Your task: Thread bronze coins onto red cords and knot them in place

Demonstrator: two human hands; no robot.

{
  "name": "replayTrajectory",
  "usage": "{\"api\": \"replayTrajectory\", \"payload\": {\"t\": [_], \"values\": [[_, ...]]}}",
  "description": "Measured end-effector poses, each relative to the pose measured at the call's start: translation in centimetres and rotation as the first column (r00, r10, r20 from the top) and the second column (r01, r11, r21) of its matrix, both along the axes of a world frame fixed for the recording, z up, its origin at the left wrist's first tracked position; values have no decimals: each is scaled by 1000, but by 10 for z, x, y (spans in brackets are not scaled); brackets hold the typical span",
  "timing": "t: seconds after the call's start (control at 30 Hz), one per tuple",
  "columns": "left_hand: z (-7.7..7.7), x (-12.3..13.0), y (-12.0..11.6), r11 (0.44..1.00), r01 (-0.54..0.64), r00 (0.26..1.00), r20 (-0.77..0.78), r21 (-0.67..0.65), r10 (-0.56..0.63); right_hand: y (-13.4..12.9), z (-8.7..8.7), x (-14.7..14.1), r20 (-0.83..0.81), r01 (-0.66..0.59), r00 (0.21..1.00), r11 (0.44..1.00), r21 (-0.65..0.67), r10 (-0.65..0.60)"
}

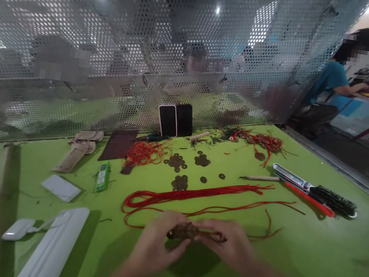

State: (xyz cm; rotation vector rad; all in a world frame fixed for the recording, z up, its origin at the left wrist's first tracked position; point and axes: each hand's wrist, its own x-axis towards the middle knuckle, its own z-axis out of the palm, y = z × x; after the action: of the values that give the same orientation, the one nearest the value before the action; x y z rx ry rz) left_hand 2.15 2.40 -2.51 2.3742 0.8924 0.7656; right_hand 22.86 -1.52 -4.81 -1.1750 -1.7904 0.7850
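Between my two hands, just above the green table, is a cluster of brown coins (184, 231) with red cord running from it. Fingers and thumb of my left hand (158, 241) close round the coins' left side. My right hand (229, 247) pinches the cord (211, 235) at the right side of the cluster. Part of the cluster is hidden by my fingers. Beyond my hands lies a looped bundle of red cords (176, 196), with thinner loose strands beside it. Several piles of round coins with holes (179, 182) lie behind the bundle.
A brush (331, 200), a red-handled tool (310, 199) and an awl-like stick (258, 178) lie right. Tangled red cord (145, 153), a green box (103, 177) and a long white object (56, 244) are left. Two phone-like slabs (175, 121) lean against a perforated metal screen (130, 56). A person (331, 82) sits far right.
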Motion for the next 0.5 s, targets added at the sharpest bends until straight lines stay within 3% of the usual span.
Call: {"api": "replayTrajectory", "payload": {"t": [0.07, 0.13, 0.2, 0.23, 0.3, 0.37, 0.5], "values": [[21, 0, 26, 1000, -16, 1000, -23, 14, 16, 7, 5, 3, 11, 77, 997, 997, 17, -77], [41, 3, 66, 985, -138, 990, 23, 105, 136, 12, 8, 7, 29, 165, 986, 986, 39, -166], [55, 9, 115, 883, -390, 903, -79, 263, 422, 15, 8, 12, 50, 203, 977, 977, 70, -207], [59, 13, 140, 808, -468, 804, -207, 358, 558, 16, 6, 15, 65, 200, 976, 976, 85, -206], [58, 20, 187, 763, -504, 728, -278, 405, 627, 17, 2, 20, 95, 171, 979, 978, 118, -182], [48, 25, 225, 760, -491, 680, -358, 425, 640, 18, -4, 24, 102, 147, 981, 976, 161, -165], [27, 25, 272, 773, -446, 593, -498, 451, 633, 19, -14, 29, 41, 152, 985, 961, 230, -166]]}}
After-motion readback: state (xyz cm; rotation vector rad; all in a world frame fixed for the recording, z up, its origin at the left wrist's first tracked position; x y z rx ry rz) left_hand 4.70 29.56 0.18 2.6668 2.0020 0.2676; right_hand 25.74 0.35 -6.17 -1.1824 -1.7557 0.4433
